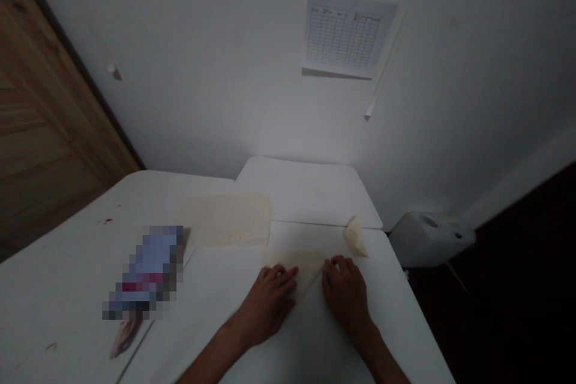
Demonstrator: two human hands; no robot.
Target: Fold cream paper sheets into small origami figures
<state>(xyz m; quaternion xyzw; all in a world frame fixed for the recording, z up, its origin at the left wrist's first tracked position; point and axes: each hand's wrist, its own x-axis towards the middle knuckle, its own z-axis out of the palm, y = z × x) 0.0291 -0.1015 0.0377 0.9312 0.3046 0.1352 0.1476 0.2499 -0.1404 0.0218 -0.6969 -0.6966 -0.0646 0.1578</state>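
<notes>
A cream sheet of paper folded into a triangle (pixel 300 264) lies flat on the white table (pixel 216 306). My left hand (pixel 269 301) lies palm down on the triangle's left part, fingers stretched flat. My right hand (pixel 345 291) rests palm down at the triangle's right edge, its fingertips pressing on the paper. A small folded cream paper shape (pixel 355 236) stands just beyond my right hand near the table's right edge.
A stack of cream paper (pixel 229 219) lies farther back on the table. A blurred-out flat item (pixel 146 273) lies to the left. A second white tabletop (pixel 310 191) meets the wall. A white box (pixel 429 237) stands on the floor at right. A printed chart (pixel 344 36) hangs on the wall.
</notes>
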